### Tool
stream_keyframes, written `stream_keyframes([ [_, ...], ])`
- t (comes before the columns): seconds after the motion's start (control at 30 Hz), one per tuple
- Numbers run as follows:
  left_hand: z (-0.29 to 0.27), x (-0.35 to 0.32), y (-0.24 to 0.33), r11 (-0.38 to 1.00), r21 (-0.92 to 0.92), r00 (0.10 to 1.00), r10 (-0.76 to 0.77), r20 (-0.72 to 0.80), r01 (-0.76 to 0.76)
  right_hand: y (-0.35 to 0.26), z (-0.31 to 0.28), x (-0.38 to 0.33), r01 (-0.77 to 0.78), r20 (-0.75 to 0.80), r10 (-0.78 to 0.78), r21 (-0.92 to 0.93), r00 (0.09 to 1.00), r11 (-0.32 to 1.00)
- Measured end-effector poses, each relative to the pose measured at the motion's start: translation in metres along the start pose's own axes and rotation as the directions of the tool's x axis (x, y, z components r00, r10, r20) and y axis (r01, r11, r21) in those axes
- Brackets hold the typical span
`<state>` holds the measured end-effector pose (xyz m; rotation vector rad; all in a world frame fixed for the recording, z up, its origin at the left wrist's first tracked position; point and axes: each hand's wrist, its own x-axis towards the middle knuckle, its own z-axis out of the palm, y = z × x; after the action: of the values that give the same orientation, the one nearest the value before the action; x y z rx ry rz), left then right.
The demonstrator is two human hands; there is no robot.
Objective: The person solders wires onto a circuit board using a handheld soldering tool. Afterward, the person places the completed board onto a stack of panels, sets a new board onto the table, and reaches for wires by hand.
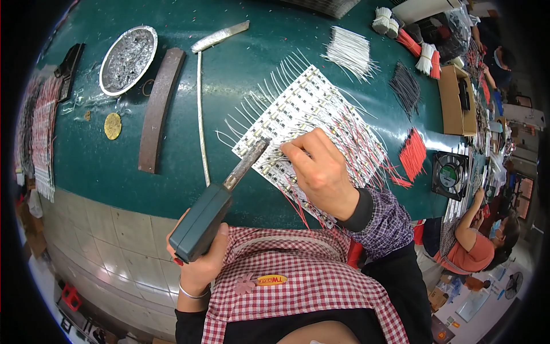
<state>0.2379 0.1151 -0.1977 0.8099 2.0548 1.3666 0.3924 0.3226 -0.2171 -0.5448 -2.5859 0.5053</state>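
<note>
one green worktable (86,149) lay under everything, and the circuit-board panel (292,106) sat askew on it, right before the person. the soldering iron (212,212) crossed the panel's near-left edge, its dark handle wrapped firmly by the fingers of the left hand (206,261). the right hand (323,172) hung over the panel's middle, thumb and forefinger drawn together in a pinch; whether a wire was caught between them, i could not tell. a silver-rimmed dish (128,60) of grey residue stood left of the panel, and a red wire bundle (413,155) lay to its right. smallest was the iron's tip (264,142), just beside the pinch; whether it touched a pad was unclear.

the work looked like soldering leads, and doing it well seemed to call for a brief, steady touch on one pad, fingertips clear of the hot shaft, and neighbouring wires kept from the barrel.
</note>
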Motion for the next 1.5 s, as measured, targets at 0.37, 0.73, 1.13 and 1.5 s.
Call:
stream_keyframes([
  [0.37,0.004,-0.006,-0.001,0.999,-0.018,0.998,0.032,-0.049,-0.033,-0.003,-0.011,0.002,0.030,-0.084,-0.029,0.011,0.996,0.999],
  [0.73,0.003,-0.009,-0.004,0.998,-0.058,0.999,-0.030,-0.016,0.029,-0.001,-0.006,-0.002,0.029,-0.008,-0.028,0.029,1.000,0.999],
  [1.13,0.012,-0.010,-0.007,0.996,-0.071,0.998,0.060,0.025,-0.058,0.003,-0.012,-0.005,0.047,0.029,-0.046,-0.046,0.999,0.998],
  [1.5,0.016,-0.013,-0.007,0.997,-0.048,0.998,0.057,0.030,-0.056,0.005,-0.016,-0.004,0.087,0.044,-0.083,-0.081,0.996,0.993],
])
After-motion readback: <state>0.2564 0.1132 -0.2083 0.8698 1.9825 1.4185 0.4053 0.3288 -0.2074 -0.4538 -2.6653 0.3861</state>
